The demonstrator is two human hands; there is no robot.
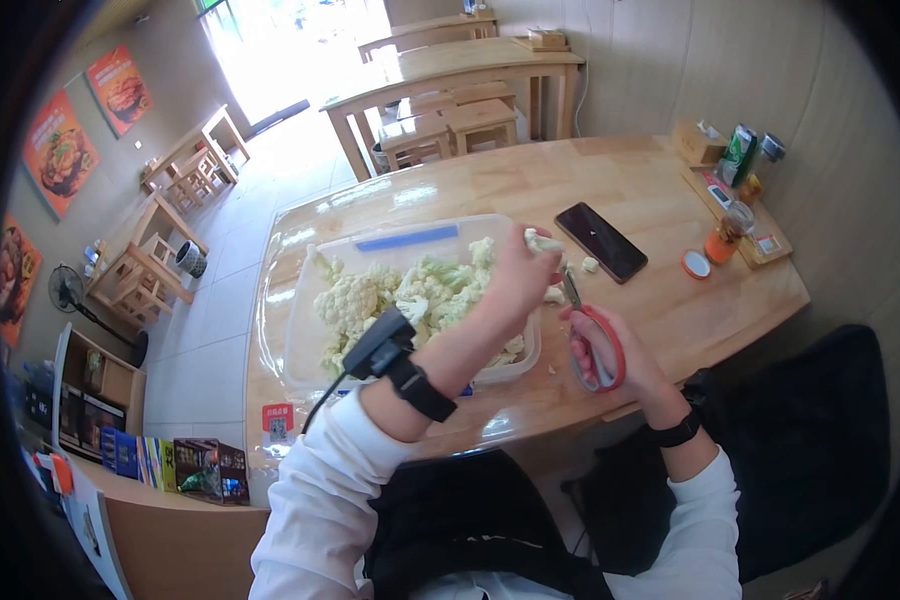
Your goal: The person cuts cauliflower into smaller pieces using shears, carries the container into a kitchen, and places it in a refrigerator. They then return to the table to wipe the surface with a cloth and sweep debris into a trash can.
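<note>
My left hand (515,275) holds a cauliflower floret (542,241) over the right end of a clear plastic container (305,340). Several cauliflower pieces (400,295) fill that container. My right hand (620,350) grips red-handled scissors (595,345), whose blades point up toward the floret. A small loose floret piece (590,264) lies on the wooden table (510,185) beside the container. A black device is strapped to my left wrist (395,350).
A black phone (601,241) lies right of the container. An orange lid (695,264), a jar (727,232) and a condiment tray (740,215) stand at the table's right end by the wall. Wooden tables and stools fill the room behind.
</note>
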